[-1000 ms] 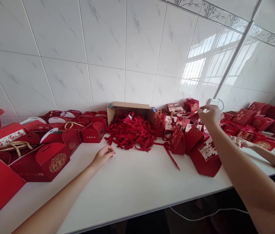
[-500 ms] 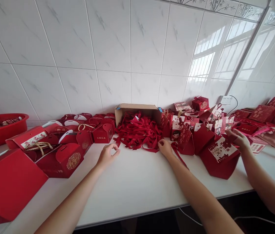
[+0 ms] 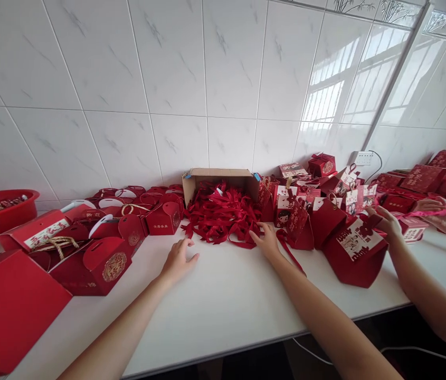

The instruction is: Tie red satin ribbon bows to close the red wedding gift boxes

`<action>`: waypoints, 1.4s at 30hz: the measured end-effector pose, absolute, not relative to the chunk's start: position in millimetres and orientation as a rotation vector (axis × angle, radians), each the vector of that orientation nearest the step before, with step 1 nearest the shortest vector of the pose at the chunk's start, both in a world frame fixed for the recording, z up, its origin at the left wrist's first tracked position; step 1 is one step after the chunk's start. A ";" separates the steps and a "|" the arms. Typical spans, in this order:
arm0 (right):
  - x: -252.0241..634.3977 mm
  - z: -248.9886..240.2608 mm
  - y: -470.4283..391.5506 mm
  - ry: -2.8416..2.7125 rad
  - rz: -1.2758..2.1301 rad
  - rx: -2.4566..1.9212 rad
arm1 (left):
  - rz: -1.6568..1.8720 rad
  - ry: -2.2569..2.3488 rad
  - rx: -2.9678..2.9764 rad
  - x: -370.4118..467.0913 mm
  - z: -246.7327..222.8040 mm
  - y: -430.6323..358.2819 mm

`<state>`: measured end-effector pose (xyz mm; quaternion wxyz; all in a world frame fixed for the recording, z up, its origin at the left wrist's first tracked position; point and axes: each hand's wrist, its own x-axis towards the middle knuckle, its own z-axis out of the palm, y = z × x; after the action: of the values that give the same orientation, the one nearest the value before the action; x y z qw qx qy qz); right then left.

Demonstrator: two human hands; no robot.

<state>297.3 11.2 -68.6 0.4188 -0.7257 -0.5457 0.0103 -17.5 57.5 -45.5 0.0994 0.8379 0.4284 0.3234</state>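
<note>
Dark red ribbons (image 3: 225, 214) spill in a tangled pile out of a cardboard box (image 3: 220, 173) lying on its side. My left hand (image 3: 182, 259) hovers over the white table just in front of the pile's left side, thumb and fingers apart, holding nothing. At the pile's right edge is my right hand (image 3: 265, 240), its fingers apart and its fingertips at the ribbons. A loose ribbon strand (image 3: 292, 254) trails on the table beside my right forearm.
Red gift boxes (image 3: 100, 266) crowd the left of the white table (image 3: 215, 311), with a red basin (image 3: 3, 227) behind. More boxes (image 3: 359, 248) stand at the right. Another person's hands (image 3: 391, 227) hold a pink ribbon (image 3: 424, 212) there. A socket strip (image 3: 362, 158) touches the wall.
My left hand's fingers have moved further from the thumb. My right hand has opened from a pinch and shifted slightly left. The whole view has turned slightly right.
</note>
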 end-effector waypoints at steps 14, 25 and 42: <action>285.9 -58.1 77.4 -1.544 -0.059 -1.923 | 0.957 1.181 2.751 44.9 -44.3 125.8; 297.8 -65.6 111.9 -1.957 0.090 -1.669 | 0.780 0.951 2.774 54.7 -46.6 162.0; 300.1 -70.9 104.0 -1.841 0.026 -1.509 | 1.210 2.070 2.176 -32.3 93.3 161.3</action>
<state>300.1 104.0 -70.9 0.3716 -0.5886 -0.7179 0.0103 -32.3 161.3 93.3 -0.0482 0.6713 0.6386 0.3732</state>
